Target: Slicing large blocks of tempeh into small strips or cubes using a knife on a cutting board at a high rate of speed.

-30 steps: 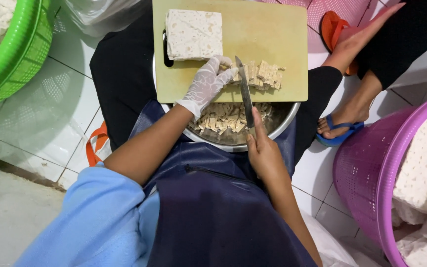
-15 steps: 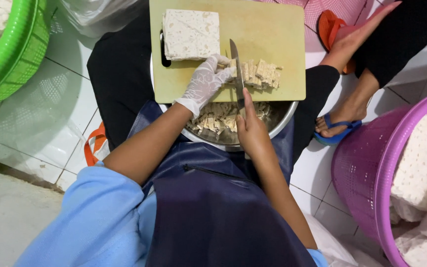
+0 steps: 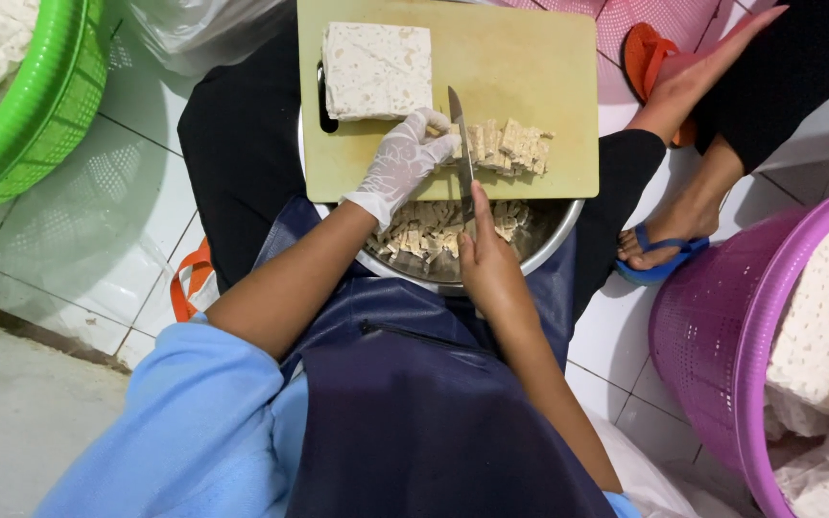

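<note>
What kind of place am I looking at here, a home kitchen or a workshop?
Probably a small food-preparation workshop on a tiled floor, not a kitchen counter. Large baskets, green and purple, hold many white blocks, and the cutting board rests over a metal bowl of cut pieces.
</note>
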